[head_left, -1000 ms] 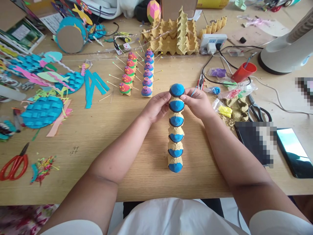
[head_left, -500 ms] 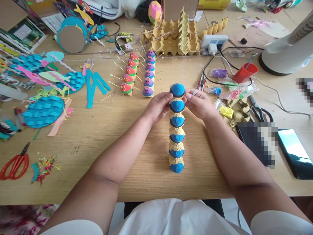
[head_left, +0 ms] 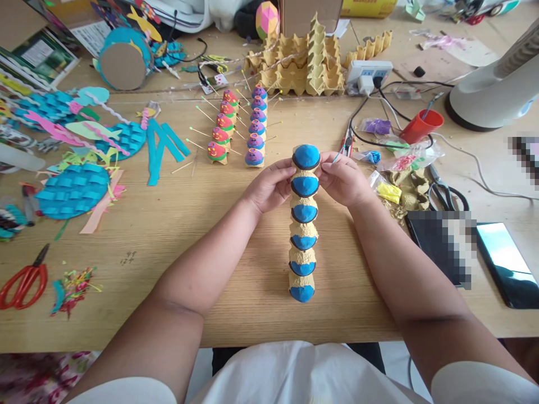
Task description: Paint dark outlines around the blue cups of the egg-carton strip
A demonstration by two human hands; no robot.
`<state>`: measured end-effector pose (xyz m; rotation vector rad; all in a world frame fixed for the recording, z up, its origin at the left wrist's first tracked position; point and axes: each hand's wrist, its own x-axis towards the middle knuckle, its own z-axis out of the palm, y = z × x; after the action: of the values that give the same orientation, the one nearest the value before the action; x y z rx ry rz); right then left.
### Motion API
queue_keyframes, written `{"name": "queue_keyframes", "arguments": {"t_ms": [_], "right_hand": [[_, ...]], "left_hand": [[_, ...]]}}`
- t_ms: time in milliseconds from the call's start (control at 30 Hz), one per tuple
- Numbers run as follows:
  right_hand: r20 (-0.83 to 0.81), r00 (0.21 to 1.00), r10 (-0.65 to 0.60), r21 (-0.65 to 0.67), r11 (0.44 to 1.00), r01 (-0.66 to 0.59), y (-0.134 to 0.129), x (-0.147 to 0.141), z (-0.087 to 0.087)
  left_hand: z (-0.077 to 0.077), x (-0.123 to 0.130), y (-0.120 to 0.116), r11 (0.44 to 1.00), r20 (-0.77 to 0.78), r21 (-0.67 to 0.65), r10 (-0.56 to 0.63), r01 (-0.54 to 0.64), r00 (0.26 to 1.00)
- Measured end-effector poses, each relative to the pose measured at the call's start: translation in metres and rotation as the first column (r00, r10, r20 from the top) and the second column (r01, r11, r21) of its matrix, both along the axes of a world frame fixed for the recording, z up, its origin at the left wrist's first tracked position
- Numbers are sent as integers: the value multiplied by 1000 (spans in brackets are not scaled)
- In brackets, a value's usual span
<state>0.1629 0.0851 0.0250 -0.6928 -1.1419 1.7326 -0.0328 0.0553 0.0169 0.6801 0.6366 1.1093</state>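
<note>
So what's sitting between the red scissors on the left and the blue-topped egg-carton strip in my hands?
In the head view, between the red scissors and the strip: colourful paper scraps, bare table, and the left forearm.

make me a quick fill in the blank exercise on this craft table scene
1. Both hands, left hand and right hand, hold the far end of an egg-carton strip whose domes are painted ____.
2. The strip shows ____ painted domes.
3. The scissors by the table's left edge have ____ handles.

Missing words: blue; six; red

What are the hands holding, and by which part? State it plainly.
Both the left hand and right hand grip the row of blue-topped egg-carton cups at its far end, one on each side.
</note>
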Motion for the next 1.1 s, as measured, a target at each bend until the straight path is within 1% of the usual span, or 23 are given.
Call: {"name": "queue_keyframes", "arguments": {"t_ms": [100,167,267,333,400,500,633,767,867,1000,1100], "right_hand": [[56,997,-49,34,998,47,3,-1,-2],[106,985,-134,93,988,124,7,-2,-4],[136,944,-301,198,942,272,10,-1,-8],[113,932,-344,223,923,314,11,0,-9],[73,945,-317,219,930,295,9,0,-8],[23,971,-236,220,949,226,4,-3,-2],[47,985,-166,219,964,152,-4,-7,6],[52,992,-111,205,974,98,-7,-8,7],[68,989,-128,206,972,111,-6,-7,4],[150,964,-217,273,947,171,-3,-5,-2],[192,942,-274,303,930,209,-3,-4,-5]], "left_hand": [[1,1,-1,999,-12,-37,24,-25,1000],[1,2,-1,998,-4,-45,34,-34,999],[-1,2,-1,997,4,-45,61,-61,998],[-2,2,-1,995,-9,-52,88,-88,996],[-2,1,0,991,-21,-68,112,-113,993],[0,1,1,989,-6,-79,127,-127,992],[3,3,1,990,1,-71,123,-122,992],[4,5,1,991,15,-51,121,-120,993],[4,5,1,993,-14,-26,117,-117,993],[2,4,0,991,-63,4,131,-131,989],[0,4,0,990,-69,19,139,-138,988]]}}
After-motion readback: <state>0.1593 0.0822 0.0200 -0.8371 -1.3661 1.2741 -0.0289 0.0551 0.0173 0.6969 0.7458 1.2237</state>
